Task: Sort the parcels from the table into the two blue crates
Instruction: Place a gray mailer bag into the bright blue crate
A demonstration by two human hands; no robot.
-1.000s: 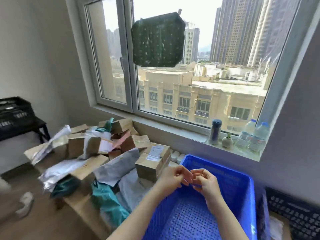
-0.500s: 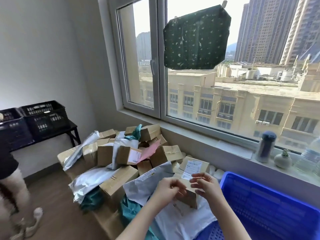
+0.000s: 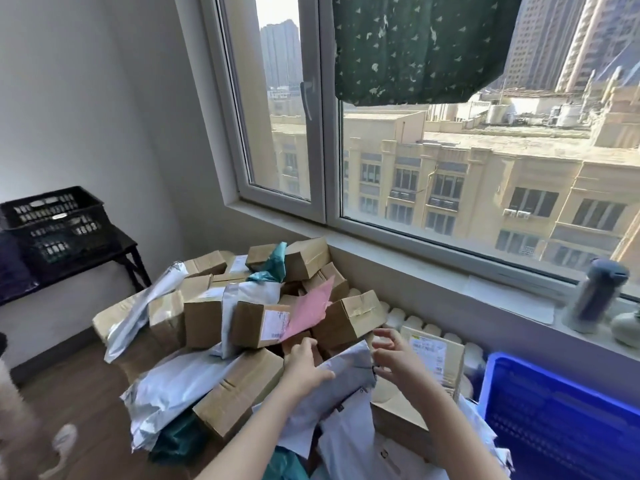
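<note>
Left hand (image 3: 306,367) has its fingers on the grey mailer bag (image 3: 349,379), can't tell if gripping, while right hand (image 3: 398,358) fingers hang loose and empty just above it, blue crate (image 3: 554,438) off to their right.

A white-framed window (image 3: 322,133) is seen above a pale sill (image 3: 502,289). A dark green cloth (image 3: 415,46) with small light marks is hung across the top of the right pane. Beige buildings (image 3: 450,168) and tall towers are seen through the glass. On the sill, at the right, a dark blue bottle (image 3: 595,296) is stood upright, with a small pale pot (image 3: 627,323) just beside it. At the left, black crates (image 3: 52,220) are set on a dark side table (image 3: 131,251) against the white wall (image 3: 86,98). A wooden floor (image 3: 69,393) is seen below.
</note>
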